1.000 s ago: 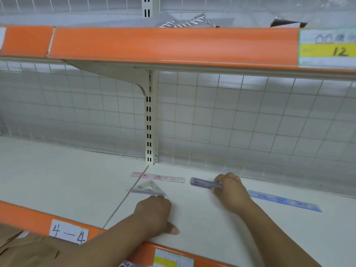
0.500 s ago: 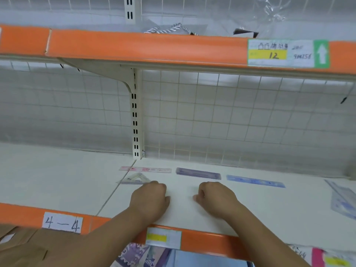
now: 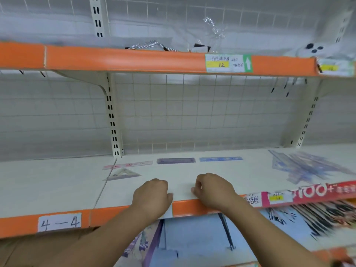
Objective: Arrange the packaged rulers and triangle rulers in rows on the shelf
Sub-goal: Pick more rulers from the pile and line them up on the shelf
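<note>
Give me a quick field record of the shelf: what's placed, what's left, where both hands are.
back row: pink ruler, purple ruler, blue ruler, left to right, gaps between
front row: one triangle ruler, in front of the pink ruler
unsorted: pile of packaged rulers at the right of the shelf
left hand: fingers curled, holding nothing, at the shelf's front edge
right hand: same, beside it

A handwritten paper label on the orange front edge of the shelf before me reads "4—4". On the upper shelf, a price tag shows "12" beside a white arrow on green. A red banner at right reads "100+".
</note>
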Demonstrator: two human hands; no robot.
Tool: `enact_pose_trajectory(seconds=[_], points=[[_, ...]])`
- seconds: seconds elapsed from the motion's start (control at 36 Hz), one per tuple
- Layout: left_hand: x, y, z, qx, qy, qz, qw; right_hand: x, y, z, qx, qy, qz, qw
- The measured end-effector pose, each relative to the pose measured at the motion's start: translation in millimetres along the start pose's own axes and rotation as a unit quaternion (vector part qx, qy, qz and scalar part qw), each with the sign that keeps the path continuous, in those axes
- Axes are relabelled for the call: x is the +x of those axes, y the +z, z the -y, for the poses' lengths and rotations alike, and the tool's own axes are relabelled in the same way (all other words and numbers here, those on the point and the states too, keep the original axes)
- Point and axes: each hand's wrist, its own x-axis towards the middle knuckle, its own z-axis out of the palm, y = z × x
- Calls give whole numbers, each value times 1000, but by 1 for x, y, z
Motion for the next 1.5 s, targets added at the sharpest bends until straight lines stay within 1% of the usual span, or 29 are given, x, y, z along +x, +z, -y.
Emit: enact_pose_trajectory(seconds=[0.08, 0.28, 0.56, 0.89, 1.11, 1.28, 1.5], points=[[-6, 1, -14, -14, 22, 3, 1000, -22, -1, -5, -3, 18, -18, 1000], [-21, 6, -60, -24, 59, 17, 998, -65, -6, -28, -18, 58, -26, 998], [-21, 9, -146, -22, 128, 20, 991, -102, -25, -98, -23, 110, -35, 993], [2, 33, -275, -32, 125, 21, 991, -126, -59, -236, -15, 119, 8, 993], [14, 44, -359, -48, 106, 15, 993, -134, -84, -324, -17, 117, 5, 993], [29, 49, -403, -28, 125, 20, 992, -131, -88, -368, -11, 122, 5, 992], [77, 58, -444, -30, 155, 17, 987, -103, -93, -409, 5, 136, -12, 991]])
